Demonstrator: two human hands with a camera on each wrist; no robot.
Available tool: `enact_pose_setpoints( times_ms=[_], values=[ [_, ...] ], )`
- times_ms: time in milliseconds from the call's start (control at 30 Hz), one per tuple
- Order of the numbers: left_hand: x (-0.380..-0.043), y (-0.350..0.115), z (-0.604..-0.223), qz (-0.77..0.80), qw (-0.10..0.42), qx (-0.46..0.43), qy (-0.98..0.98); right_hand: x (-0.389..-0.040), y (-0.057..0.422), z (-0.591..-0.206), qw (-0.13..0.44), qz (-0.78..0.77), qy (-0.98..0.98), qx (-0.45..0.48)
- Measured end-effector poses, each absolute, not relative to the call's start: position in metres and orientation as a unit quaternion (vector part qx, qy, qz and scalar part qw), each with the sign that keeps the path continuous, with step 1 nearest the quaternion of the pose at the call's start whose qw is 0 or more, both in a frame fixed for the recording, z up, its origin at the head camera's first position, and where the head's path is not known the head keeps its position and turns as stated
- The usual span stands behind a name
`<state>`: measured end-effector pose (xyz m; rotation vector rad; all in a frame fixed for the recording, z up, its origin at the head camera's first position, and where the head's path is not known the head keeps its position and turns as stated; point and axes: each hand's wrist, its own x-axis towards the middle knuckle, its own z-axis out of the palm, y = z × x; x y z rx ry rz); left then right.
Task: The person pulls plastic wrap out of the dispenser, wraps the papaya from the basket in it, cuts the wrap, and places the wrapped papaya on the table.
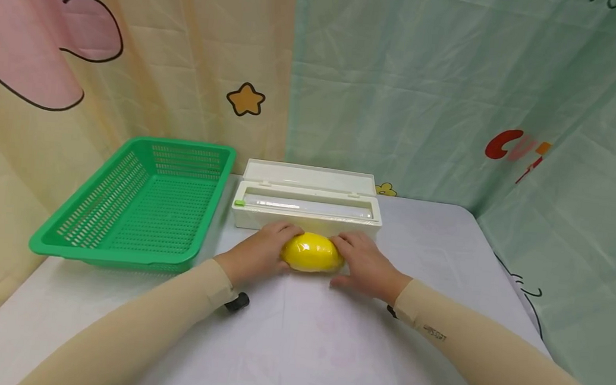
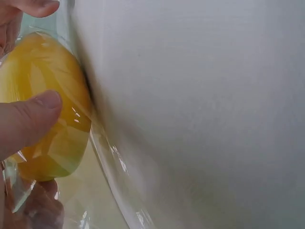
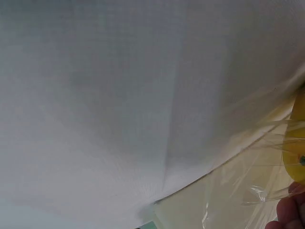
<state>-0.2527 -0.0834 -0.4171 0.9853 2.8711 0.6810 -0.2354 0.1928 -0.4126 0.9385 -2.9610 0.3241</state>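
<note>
A smooth yellow oval fruit (image 1: pixel 312 253), lying on the table, has clear plastic film (image 2: pixel 119 160) over it. My left hand (image 1: pixel 263 255) holds its left end; in the left wrist view the thumb (image 2: pixel 40 112) presses on its side over the film. At the right end, my right hand (image 1: pixel 367 265) curls its fingers against the fruit, its thumb lower and apart from it. Just behind both hands stands a white cling film box (image 1: pixel 306 223), lid raised, with a roll of film (image 1: pixel 309 206) inside. In the right wrist view only fingertips (image 3: pixel 288 210) show beside the fruit.
A green plastic basket (image 1: pixel 206 221) stands left of the box. The table (image 1: pixel 318 348) has a white cloth, and printed curtains (image 1: pixel 427 93) hang behind and at the right. A black cable (image 1: pixel 533 309) runs by the table's right edge.
</note>
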Motion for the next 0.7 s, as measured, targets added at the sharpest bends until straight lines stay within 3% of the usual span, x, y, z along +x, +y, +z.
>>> enact_pose_setpoints(
  times_ms=[233, 700],
  values=[
    [-0.256, -0.088, -0.412, 0.229, 0.036, 0.315, 0.920, -0.245, 0.190, -0.416, 0.049, 0.058, -0.948, 0.308],
    [-0.267, -0.095, -0.406, 0.230, 0.047, 0.303, 0.924, -0.254, 0.193, -0.417, 0.048, 0.047, -0.950, 0.303]
  ],
)
